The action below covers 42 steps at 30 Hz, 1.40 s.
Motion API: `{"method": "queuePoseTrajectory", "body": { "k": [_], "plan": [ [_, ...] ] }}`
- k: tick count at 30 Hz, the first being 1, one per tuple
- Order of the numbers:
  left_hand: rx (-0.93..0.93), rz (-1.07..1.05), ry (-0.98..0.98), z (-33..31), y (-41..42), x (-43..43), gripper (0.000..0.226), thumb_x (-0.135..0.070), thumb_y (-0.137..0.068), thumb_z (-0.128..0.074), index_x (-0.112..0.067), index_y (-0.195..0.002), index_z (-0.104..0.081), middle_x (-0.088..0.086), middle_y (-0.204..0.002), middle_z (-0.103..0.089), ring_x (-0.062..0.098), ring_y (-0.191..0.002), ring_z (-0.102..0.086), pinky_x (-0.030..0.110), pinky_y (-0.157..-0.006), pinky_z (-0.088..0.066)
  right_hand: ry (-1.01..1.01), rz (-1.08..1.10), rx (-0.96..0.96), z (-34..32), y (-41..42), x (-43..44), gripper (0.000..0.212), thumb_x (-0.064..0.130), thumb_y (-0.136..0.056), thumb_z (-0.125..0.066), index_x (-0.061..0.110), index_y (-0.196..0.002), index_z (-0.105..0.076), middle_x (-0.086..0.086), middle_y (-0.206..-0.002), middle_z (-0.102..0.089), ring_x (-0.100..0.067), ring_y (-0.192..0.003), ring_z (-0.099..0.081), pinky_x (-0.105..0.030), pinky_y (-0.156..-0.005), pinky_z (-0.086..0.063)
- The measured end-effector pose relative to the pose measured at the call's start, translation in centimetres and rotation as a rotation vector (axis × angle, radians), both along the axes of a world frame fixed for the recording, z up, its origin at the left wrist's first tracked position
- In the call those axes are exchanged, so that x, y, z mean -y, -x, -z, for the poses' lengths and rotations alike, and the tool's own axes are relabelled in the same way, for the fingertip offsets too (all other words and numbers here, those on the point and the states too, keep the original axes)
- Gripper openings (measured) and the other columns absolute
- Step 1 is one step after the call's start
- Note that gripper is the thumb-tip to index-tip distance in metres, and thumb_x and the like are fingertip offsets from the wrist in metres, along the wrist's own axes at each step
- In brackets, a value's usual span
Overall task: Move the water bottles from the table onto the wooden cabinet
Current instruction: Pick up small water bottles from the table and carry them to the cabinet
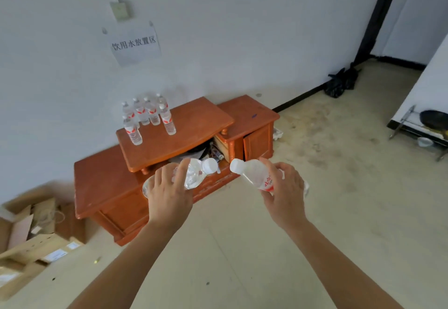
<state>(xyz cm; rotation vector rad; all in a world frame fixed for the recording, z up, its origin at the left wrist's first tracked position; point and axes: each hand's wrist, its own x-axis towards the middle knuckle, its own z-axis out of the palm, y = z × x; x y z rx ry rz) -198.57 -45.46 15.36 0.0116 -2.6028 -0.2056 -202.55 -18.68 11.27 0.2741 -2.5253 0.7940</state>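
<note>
Straight ahead, a low wooden cabinet point(194, 124) in orange-brown stands against a white wall point(242, 29). Its raised middle top carries a cluster of standing bottles point(148, 117) with red labels, grouped at the left end near the wall. The left hand point(167, 194) has its fingers wrapped round the left bottle point(196, 172), which lies tilted with its white cap to the right. The right hand point(283, 192) grips the right bottle point(252, 172), cap pointing left. Both are held in the air in front of the cabinet. A paper sign point(134, 45) hangs on the wall above. The pale floor point(315, 163) is stained. Opened cardboard boxes point(31, 236) lie at the left, black bags point(339, 83) sit in the far corner, and a dark pan point(431, 119) rests on a rack at the right.
</note>
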Motion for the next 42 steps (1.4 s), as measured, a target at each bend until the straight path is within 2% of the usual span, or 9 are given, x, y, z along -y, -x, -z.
{"method": "queuePoseTrajectory", "body": {
  "k": [5,11,16,20,28,32,35,38,42],
  "plan": [
    [0.024,-0.079,-0.027,2.4,9.5,3.9,0.078,-0.001,-0.061,-0.079,-0.017,-0.132,-0.053,0.01,-0.11,-0.058,0.032,-0.097,-0.055,0.05,-0.078,-0.049,-0.009,-0.07,-0.006,1.4,12.4,4.1,0.089,0.01,-0.067,-0.088,0.03,-0.143,-0.048,0.0,-0.12,-0.046,-0.026,-0.114,-0.05,-0.052,-0.098,-0.047],
    [0.028,-0.117,-0.127,6.2,23.5,11.3,0.073,-0.004,-0.066,-0.077,-0.018,-0.133,-0.05,0.012,-0.113,-0.059,0.037,-0.099,-0.058,0.052,-0.078,-0.051,0.016,-0.165,0.012,4.0,28.2,12.6,0.087,0.019,-0.072,-0.089,0.034,-0.145,-0.044,0.002,-0.117,-0.044,-0.024,-0.111,-0.051,-0.051,-0.096,-0.05],
    [0.041,-0.176,-0.241,5.5,34.8,17.5,0.076,-0.009,-0.069,-0.077,-0.019,-0.137,-0.046,0.01,-0.116,-0.058,0.035,-0.102,-0.057,0.054,-0.08,-0.052,0.127,-0.221,0.055,2.9,39.9,18.5,0.081,0.027,-0.077,-0.086,0.032,-0.146,-0.044,0.002,-0.118,-0.045,-0.019,-0.111,-0.049,-0.047,-0.09,-0.054],
    [0.045,-0.231,-0.291,5.1,42.4,21.4,0.078,-0.006,-0.07,-0.077,-0.019,-0.14,-0.044,0.011,-0.12,-0.056,0.035,-0.11,-0.055,0.055,-0.086,-0.052,0.093,-0.215,0.071,2.2,47.5,22.1,0.084,0.024,-0.075,-0.088,0.035,-0.145,-0.043,0.001,-0.119,-0.046,-0.019,-0.112,-0.05,-0.045,-0.09,-0.054],
    [0.027,-0.384,-0.444,7.6,55.7,27.2,0.08,-0.007,-0.074,-0.082,-0.021,-0.141,-0.041,0.011,-0.123,-0.055,0.036,-0.115,-0.053,0.057,-0.091,-0.052,0.146,-0.287,0.238,6.7,64.2,29.7,0.082,0.024,-0.075,-0.089,0.028,-0.145,-0.047,-0.001,-0.124,-0.049,-0.012,-0.114,-0.045,-0.045,-0.096,-0.054],
    [-0.062,-0.433,-0.559,6.2,63.6,29.1,0.076,-0.017,-0.081,-0.079,-0.021,-0.145,-0.038,0.009,-0.129,-0.052,0.035,-0.116,-0.052,0.056,-0.086,-0.051,0.251,-0.328,0.303,8.1,72.7,33.1,0.082,0.026,-0.077,-0.087,0.034,-0.145,-0.043,0.008,-0.125,-0.041,-0.006,-0.114,-0.041,-0.034,-0.094,-0.055],
    [-0.134,-0.413,-0.594,3.9,70.9,29.8,0.075,-0.024,-0.083,-0.079,-0.021,-0.144,-0.036,0.009,-0.139,-0.049,0.031,-0.123,-0.049,0.043,-0.089,-0.044,0.274,-0.356,0.33,8.7,79.7,35.3,0.08,0.026,-0.078,-0.087,0.035,-0.145,-0.042,0.006,-0.13,-0.044,-0.004,-0.117,-0.04,-0.009,-0.087,-0.043],
    [-0.159,-0.4,-0.668,3.7,77.5,30.3,0.074,-0.028,-0.084,-0.079,-0.03,-0.14,-0.03,0.007,-0.138,-0.049,0.03,-0.121,-0.053,0.045,-0.088,-0.049,0.288,-0.355,0.374,9.8,86.3,37.4,0.079,0.026,-0.076,-0.088,0.032,-0.143,-0.045,0.003,-0.132,-0.05,-0.009,-0.12,-0.042,-0.011,-0.09,-0.041],
    [0.007,-0.451,-0.853,8.5,82.6,30.6,0.075,-0.035,-0.085,-0.078,-0.029,-0.142,-0.03,-0.001,-0.14,-0.05,0.025,-0.126,-0.052,0.05,-0.096,-0.05,0.301,-0.343,0.468,12.7,90.4,39.1,0.077,0.025,-0.074,-0.089,0.029,-0.14,-0.048,0.008,-0.131,-0.053,-0.009,-0.121,-0.045,-0.01,-0.088,-0.036]
  ]
}}
